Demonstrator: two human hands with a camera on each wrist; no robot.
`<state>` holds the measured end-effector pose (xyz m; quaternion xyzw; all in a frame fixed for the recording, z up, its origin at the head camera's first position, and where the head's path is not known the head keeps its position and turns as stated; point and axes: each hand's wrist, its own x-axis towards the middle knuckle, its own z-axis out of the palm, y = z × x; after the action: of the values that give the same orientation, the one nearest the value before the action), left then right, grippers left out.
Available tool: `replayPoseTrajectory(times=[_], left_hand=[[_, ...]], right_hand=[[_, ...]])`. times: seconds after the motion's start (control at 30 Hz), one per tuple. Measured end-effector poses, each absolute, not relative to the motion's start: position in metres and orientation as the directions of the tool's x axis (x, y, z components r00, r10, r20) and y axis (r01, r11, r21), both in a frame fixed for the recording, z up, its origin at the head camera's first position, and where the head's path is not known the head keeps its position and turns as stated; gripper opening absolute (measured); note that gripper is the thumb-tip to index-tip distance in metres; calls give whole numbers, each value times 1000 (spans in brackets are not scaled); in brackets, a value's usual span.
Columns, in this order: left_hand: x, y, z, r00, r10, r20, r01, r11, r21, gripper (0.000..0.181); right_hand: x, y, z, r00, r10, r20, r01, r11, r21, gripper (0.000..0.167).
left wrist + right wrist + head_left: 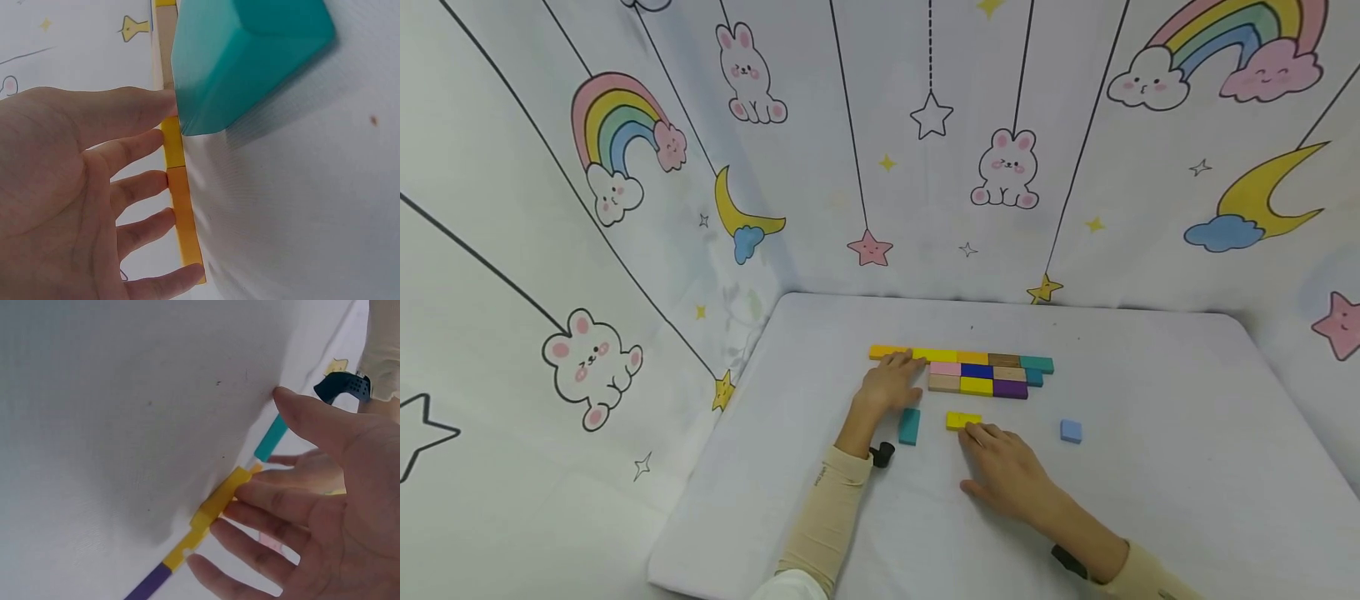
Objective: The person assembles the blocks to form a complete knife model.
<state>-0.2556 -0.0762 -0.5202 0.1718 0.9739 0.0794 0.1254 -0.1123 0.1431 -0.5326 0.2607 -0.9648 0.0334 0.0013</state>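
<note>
Flat coloured blocks lie in three touching rows on the white table. My left hand (889, 385) is at the left of the rows, its fingertips touching the edge of the orange (186, 219) and yellow (172, 142) blocks in the left wrist view. Close by its thumb side lies a separate teal block (909, 426). With its fingers extended, my right hand (1006, 473) touches a yellow piece (220, 499) in front of the rows; its thumb is held apart. Whether that yellow piece (962, 421) is one block or two, I cannot tell.
A light blue square block (1071, 431) lies alone on the right. The back row ends in a teal block (1037, 365), the front row in a purple one (1011, 389). A cartoon-printed cloth (925, 183) stands behind the white table (1150, 400).
</note>
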Motion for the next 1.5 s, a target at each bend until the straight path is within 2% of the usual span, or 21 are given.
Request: replayPoseTrajectory(times=[0.6,1.2,1.5], left_hand=[[-255,-78,-518,-907,365,-208,322,922,213,62],[-263,-76,-523,-903,350,-248,309,932,189,64],[-256,-75,-520,-911,356,-207,317,927,201,62]], right_hand=[[-126,129,-527,-867,-498,2,-496,862,-104,79],[-142,122,-524,-857,-516,10,-515,854,-75,81],[-149,118,-528,-858,-514,25,-514,857,-30,82]])
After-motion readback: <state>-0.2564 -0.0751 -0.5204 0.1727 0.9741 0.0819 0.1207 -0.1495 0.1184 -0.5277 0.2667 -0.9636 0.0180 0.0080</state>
